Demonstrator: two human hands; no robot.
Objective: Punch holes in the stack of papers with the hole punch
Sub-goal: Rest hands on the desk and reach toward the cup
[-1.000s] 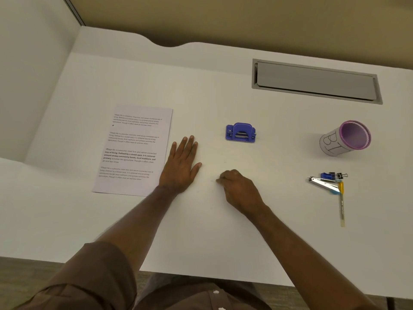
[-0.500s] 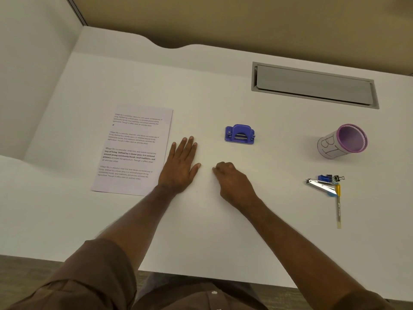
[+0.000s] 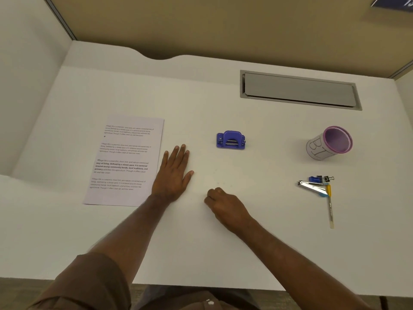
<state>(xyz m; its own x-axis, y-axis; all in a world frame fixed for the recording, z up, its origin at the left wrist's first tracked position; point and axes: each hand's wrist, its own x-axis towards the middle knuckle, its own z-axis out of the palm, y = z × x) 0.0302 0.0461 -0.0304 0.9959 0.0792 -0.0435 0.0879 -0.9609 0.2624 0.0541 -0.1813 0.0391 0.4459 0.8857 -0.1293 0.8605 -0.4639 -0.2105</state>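
The blue hole punch (image 3: 230, 140) is sitting on the white desk (image 3: 201, 97). The printed papers (image 3: 125, 161) are lying left of it. Nearer than it, the left hand (image 3: 173, 174) is lying flat and the right hand (image 3: 225, 206) is curling up, holding nothing.

Single head-worn wide-angle view, looking forward and down — white desk (image 3: 223, 242) close below

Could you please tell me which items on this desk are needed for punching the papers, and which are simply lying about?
Needed for the job:
- stack of papers
- blue hole punch

Just lying about:
- purple pen cup marked B1
- binder clips
- metal clip tool
- yellow-capped pen
- grey cable hatch
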